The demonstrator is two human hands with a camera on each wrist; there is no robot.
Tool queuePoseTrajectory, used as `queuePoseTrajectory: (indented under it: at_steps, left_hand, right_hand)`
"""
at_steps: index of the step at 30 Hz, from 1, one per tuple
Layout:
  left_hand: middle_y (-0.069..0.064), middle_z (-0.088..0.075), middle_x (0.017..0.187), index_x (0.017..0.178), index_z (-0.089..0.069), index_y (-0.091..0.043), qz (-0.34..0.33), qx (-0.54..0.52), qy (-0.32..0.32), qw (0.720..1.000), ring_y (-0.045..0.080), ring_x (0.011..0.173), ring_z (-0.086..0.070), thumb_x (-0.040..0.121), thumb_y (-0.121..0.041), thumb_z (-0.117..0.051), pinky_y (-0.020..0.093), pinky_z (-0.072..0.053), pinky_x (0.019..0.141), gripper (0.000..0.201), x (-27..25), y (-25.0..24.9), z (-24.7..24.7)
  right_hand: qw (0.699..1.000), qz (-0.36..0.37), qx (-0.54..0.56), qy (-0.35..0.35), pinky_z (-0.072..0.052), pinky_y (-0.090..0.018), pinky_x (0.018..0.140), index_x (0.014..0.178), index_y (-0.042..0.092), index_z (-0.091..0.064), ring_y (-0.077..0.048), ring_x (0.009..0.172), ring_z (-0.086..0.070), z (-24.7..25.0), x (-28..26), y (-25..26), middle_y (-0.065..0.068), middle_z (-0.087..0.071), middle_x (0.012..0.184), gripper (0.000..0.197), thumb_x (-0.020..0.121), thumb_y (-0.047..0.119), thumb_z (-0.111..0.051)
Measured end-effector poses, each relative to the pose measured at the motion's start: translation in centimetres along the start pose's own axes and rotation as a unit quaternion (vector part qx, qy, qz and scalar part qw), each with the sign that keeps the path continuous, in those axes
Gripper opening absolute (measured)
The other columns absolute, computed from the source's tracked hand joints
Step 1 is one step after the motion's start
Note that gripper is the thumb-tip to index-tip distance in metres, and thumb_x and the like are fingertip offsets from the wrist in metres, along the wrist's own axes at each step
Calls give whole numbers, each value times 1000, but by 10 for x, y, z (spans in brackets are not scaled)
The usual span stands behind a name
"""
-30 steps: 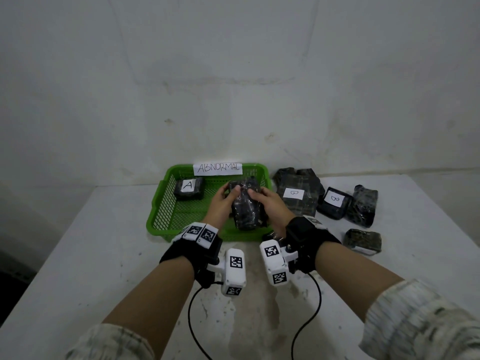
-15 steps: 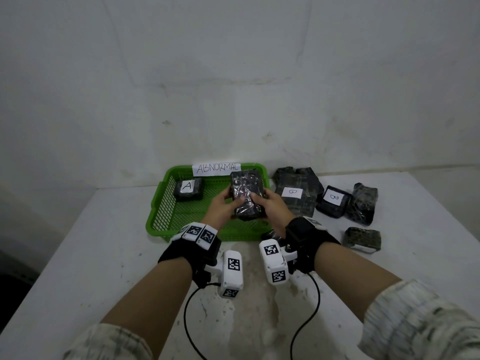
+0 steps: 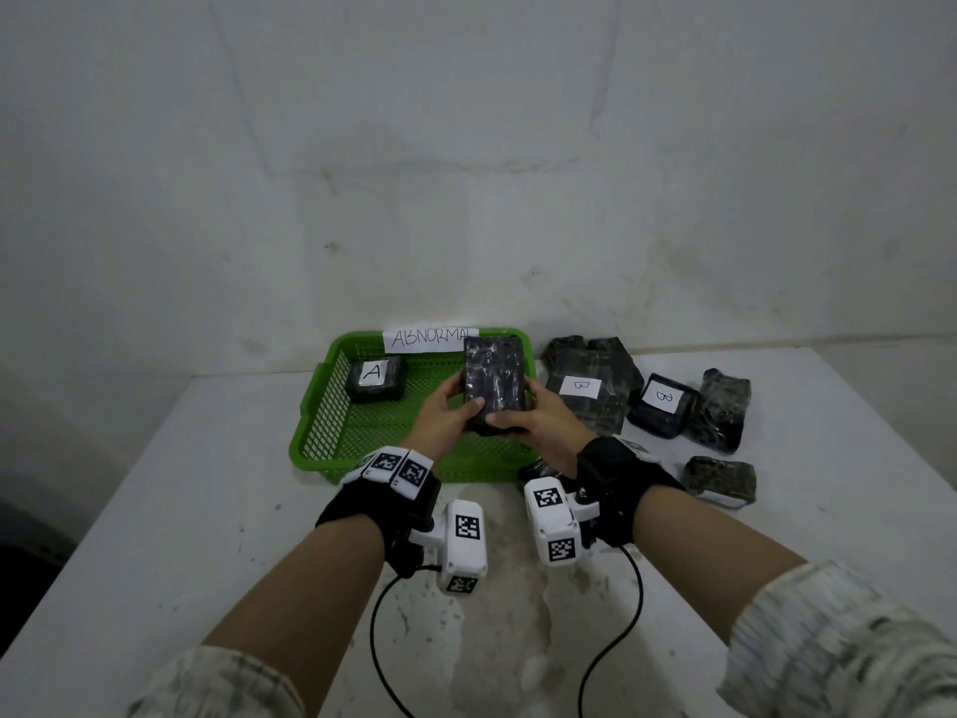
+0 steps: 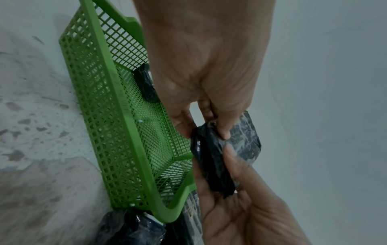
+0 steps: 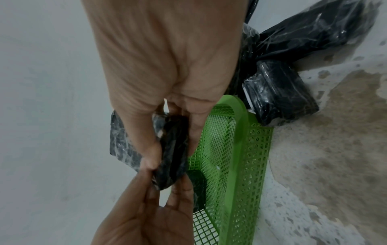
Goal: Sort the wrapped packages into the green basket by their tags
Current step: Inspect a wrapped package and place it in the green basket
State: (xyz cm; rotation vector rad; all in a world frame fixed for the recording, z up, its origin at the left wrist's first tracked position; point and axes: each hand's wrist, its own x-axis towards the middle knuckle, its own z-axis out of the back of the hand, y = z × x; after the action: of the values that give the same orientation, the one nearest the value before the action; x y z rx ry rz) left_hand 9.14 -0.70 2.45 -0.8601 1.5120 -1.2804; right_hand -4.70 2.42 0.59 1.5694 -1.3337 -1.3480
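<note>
Holding a wrapped package [image 3: 492,383] above the green basket [image 3: 321,422] in both hands

— What can be read here?

— At twelve o'clock, a white paper sign [image 3: 429,338] fixed on the far rim of the green perforated plastic basket [image 3: 321,406] says "ABNORMAL" in handwritten capitals; its last letter is partly covered.

— And on the packages?

— A white tag with a handwritten "A" sits on the small dark plastic-wrapped package inside the basket [image 3: 375,379], at eleven o'clock. At one o'clock, the large flat dark wrapped package on the white table [image 3: 595,386] carries a white tag reading "B". Just beside it, toward two o'clock, a smaller dark wrapped box [image 3: 660,405] has a white tag, also "B".

— Anything on the wristbands?

— Only black-and-white square code markers [image 3: 468,527], no letters.
</note>
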Motion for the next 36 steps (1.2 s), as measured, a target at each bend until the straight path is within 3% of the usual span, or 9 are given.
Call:
queuePoseTrajectory:
  at_steps: [6,9,12,16,21,24,29,33,36]
  left_hand:
    - [16,-43,142,143,-32,-9,-3,0,-1,1000,34,125,-48,89,1,-55,41,-46,97,60,-3,2,-1]
    - [16,-39,140,144,-24,-26,-26,-5,-26,999,33,129,-40,84,7,-59,54,-44,99,77,-4,3,-1]
    - [16,-34,142,135,-32,-40,-69,51,-31,996,33,132,-35,82,1,-63,61,-44,96,74,-1,5,0]
    - [19,-47,137,143,-30,-37,-17,54,7,998,32,125,-47,96,-13,-47,48,-45,98,55,0,2,-1]
    - [13,-42,143,145,-30,-33,36,8,34,999,37,129,-43,100,-26,-38,56,-41,100,46,-8,-8,-8]
    - [15,-43,142,143,-36,-26,42,3,36,998,38,129,-42,102,-28,-33,56,-41,99,42,-9,-9,-9]
    - [15,-48,137,137,-43,-20,47,-7,23,999,37,126,-46,102,-28,-33,54,-43,94,37,-10,-11,-6]
    - [13,-50,127,136,-43,-16,59,-19,28,998,35,121,-48,102,-28,-34,46,-45,82,37,-9,-15,-6]
    - [7,-53,120,127,-48,-16,62,-4,41,997,27,113,-51,99,-42,-33,47,-46,87,41,-11,-16,-7]
  right_hand:
    - [999,12,-43,-7,-51,-40,94,137,10,-40,-28,111,-61,0,0,1,-13,-61,124,69,77,-6,-72]
    - [1000,0,-27,-8,-46,-48,101,136,18,-44,-25,114,-60,-3,1,3,-6,-62,126,60,84,31,-71]
    - [999,-5,11,-30,-45,-52,100,121,25,-58,-26,115,-57,-5,-3,9,-7,-60,125,41,96,54,-41]
    - [999,9,-12,-46,-43,-46,98,103,23,-61,-21,106,-57,-1,-6,11,-6,-61,119,26,100,40,-41]
    - [999,31,-24,-34,-36,-54,106,119,21,-60,-26,119,-51,-7,-8,8,-1,-58,126,52,87,61,-48]
    - [997,57,-25,-41,-40,-54,103,100,15,-60,-26,112,-56,-9,-5,5,-3,-63,115,42,85,55,-60]
    - [991,104,-58,-69,-42,-38,78,80,18,-45,-21,85,-51,-15,-4,8,-10,-54,97,27,90,37,-61]
    - [988,119,-60,-77,-47,-28,75,83,16,-50,-18,83,-59,-16,-4,9,-10,-60,97,17,93,26,-59]
    - [987,126,-64,-80,-47,-23,73,83,17,-51,-15,82,-59,-17,-3,8,-8,-61,95,14,94,22,-58]
